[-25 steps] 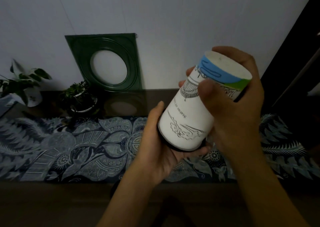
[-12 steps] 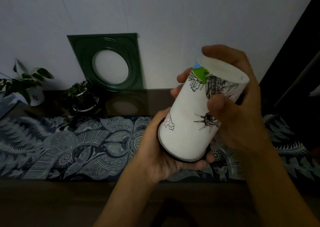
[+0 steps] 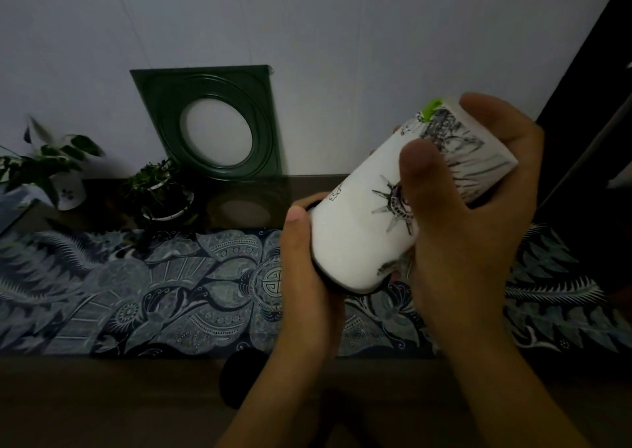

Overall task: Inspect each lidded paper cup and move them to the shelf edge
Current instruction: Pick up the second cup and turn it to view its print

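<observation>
Dim, grainy pic w/ dark foreground, slight motion blur, wide-angle bending at edges.

cup [image 3: 362, 228]: white paper, black line drawings, green patch near base. Tilted, base up-right, black lid [image 3: 316, 269] down-left toward camera. Held in mid-air above patterned runner [image 3: 171, 293].

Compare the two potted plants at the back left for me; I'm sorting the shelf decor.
The left potted plant has large, spread leaves; the right potted plant is lower, with small dense foliage. The left pot is tall and white with a dark motif; the right sits in a shallow, white-rimmed dish. Both stand on the shelf near the wall.
</observation>
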Available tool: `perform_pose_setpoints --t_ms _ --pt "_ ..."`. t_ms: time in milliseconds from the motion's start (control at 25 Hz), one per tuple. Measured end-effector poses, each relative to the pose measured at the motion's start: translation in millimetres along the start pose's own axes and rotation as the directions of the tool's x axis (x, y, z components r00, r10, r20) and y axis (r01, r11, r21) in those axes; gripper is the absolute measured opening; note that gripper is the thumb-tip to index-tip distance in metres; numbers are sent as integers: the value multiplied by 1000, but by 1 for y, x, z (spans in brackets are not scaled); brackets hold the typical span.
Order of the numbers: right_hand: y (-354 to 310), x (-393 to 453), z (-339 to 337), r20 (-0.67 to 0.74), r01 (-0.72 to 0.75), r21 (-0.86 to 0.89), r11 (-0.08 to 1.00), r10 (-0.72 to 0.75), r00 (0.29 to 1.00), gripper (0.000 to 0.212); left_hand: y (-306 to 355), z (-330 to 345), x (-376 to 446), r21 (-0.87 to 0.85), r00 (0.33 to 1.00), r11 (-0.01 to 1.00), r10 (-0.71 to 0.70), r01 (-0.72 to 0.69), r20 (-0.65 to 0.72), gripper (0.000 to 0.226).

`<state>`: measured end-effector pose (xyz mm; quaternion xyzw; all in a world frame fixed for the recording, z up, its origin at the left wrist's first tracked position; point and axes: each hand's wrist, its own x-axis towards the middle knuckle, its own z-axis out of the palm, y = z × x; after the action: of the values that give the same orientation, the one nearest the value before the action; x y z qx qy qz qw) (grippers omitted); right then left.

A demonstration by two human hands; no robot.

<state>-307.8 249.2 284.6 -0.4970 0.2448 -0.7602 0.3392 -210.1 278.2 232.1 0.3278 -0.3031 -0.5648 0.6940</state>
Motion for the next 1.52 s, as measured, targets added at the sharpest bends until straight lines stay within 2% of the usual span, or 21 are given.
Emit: perform_pose_setpoints --t_ms 80,160,240,320,360,440,520,560,640,680,760,800,880,960,1000,1080,1160,1240,1320,1400,1520 --pt "-2 8 -6 144 -62 38 997 55 988 69 7 -3 2 -70 968 969 -229 236 100 58" --pt "-3 18 -14 301 -110 43 993 92 949 72 13 -4 5 -57 857 882 -437 468 274 68" --pt "-4 23 -18 416 -130 26 991 108 903 76 16 -6 7 -41 755 810 -527 586 391 67" --pt "-3 25 -20 430 -136 17 991 115 895 75 16 -7 6 -41 728 790 -542 612 421 67" --pt "-2 24 -20 396 -119 19 993 102 912 74 15 -8 5 -53 741 799 -528 598 415 68" --pt "-1 19 -17 272 -78 16 997 71 960 72 12 -6 3 -83 833 867 -440 491 335 66" --pt "0 11 -11 87 -77 11 997 75 993 70 5 -1 1 -25 954 970 -232 241 191 56" --pt "0 7 -9 0 -90 25 996 90 996 69 2 3 0 53 987 994 -104 98 119 49" --pt "-1 2 -7 -86 -108 55 993 113 990 68 -2 6 -1 163 997 984 69 -73 28 38" --pt "-2 3 -7 -79 -109 53 993 113 990 68 -2 5 -1 147 998 987 63 -65 15 38" --pt "-4 7 -11 37 -123 36 992 122 992 71 3 3 0 -13 990 992 -128 129 66 44" --pt "-4 11 -14 118 -139 33 990 134 984 72 6 2 1 -73 959 961 -255 265 125 53" --pt "-5 16 -20 241 -170 36 985 157 958 75 11 0 2 -68 851 865 -471 497 233 69" --pt "-6 17 -21 276 -174 24 984 161 948 76 11 -2 1 -57 774 793 -571 606 274 74" --pt "-6 16 -21 258 -164 15 986 154 954 75 10 -3 0 -69 769 786 -577 615 275 74" --pt "-4 11 -20 180 -136 9 991 132 975 72 7 -2 -2 -96 826 837 -502 538 255 70" --pt "-2 4 -17 55 -147 21 989 146 988 71 2 0 -6 -66 933 942 -314 329 175 61" --pt "1 -2 -15 -95 -214 67 975 219 971 66 -3 2 -9 117 995 993 -43 33 89 59" --pt "5 -8 -15 -198 -276 130 952 298 934 54 -8 1 -12 303 985 938 153 -170 81 47" --pt "7 -11 -17 -222 -285 147 947 312 924 50 -11 -3 -15 336 986 927 150 -168 78 42" --pt "8 -14 -20 -117 -276 102 956 288 951 51 -12 -9 -15 116 988 988 -116 104 105 59"
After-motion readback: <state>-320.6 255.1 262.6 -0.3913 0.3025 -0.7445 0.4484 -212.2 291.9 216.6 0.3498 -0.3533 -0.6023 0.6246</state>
